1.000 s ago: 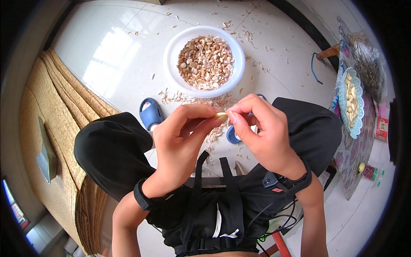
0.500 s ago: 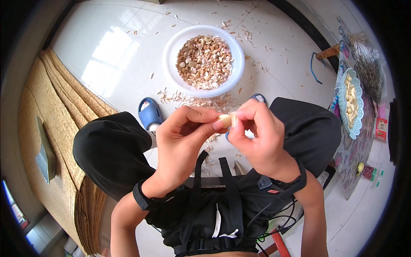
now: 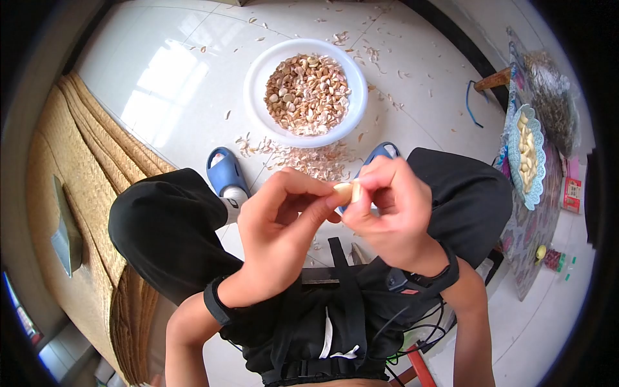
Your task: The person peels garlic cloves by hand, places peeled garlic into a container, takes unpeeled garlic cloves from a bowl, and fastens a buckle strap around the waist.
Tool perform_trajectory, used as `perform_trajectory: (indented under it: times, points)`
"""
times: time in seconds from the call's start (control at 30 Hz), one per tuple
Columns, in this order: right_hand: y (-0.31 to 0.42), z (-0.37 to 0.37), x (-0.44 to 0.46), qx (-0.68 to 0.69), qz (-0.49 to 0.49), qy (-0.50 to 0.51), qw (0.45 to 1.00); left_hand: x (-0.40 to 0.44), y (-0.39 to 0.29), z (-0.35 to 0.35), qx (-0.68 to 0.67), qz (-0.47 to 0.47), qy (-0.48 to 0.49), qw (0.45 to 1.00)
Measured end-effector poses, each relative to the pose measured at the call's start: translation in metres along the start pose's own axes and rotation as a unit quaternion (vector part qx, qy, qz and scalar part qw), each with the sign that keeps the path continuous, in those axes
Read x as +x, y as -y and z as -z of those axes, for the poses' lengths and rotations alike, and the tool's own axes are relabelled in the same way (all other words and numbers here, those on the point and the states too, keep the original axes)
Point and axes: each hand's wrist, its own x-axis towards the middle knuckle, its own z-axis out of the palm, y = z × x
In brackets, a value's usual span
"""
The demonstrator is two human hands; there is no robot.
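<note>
Lowered slightly, left fingers (image 3: 317,211) pinch a clove (image 3: 342,191), apparently steadying it for right fingers (image 3: 362,211) nipping its tip, bowl (image 3: 254,106) beyond.

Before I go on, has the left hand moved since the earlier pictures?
Yes, slightly: the left hand, pinching a garlic clove, now sits lower in the view, farther from the white basin.

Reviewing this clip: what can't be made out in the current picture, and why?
All in the head view:
Clove: partly covered by the left hand.
Right hand: fingertips too blurred to tell whether they pinch anything.
Right sandal: partly hidden behind the right hand.
White basin: bottom hidden by the pieces inside.
Red packet: print too small to read.
</note>
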Motion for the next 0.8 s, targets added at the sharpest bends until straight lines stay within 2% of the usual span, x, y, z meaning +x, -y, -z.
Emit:
perform_trajectory:
  times: [0.1,0.23,0.33,0.43,0.53,0.63,0.73,0.8]
  points:
    - [0.010,0.001,0.007,0.201,-0.117,-0.006,0.972,0.003,-0.003,0.002,-0.079,0.049,0.006,0.996]
    - [0.013,0.003,0.005,0.302,-0.208,-0.015,0.930,0.003,0.000,0.005,-0.073,0.035,0.018,0.997]
    - [0.012,0.006,0.005,0.337,-0.233,0.006,0.912,0.007,0.004,0.007,-0.086,0.045,0.018,0.995]
    - [0.013,0.006,0.006,0.322,-0.220,-0.007,0.921,0.010,0.002,0.007,-0.113,0.102,0.003,0.988]
    - [0.010,0.007,0.006,0.287,-0.185,-0.022,0.940,0.011,0.004,0.008,-0.175,0.114,0.007,0.978]
    - [0.015,0.012,0.012,0.262,-0.194,-0.041,0.945,0.012,0.005,0.009,-0.256,0.137,0.019,0.957]
    - [0.013,0.025,0.019,0.137,-0.166,0.069,0.974,0.012,0.009,0.013,-0.302,0.120,0.041,0.945]
    - [0.020,0.035,0.031,0.043,-0.135,0.189,0.972,0.013,0.007,0.011,-0.314,0.128,0.042,0.940]
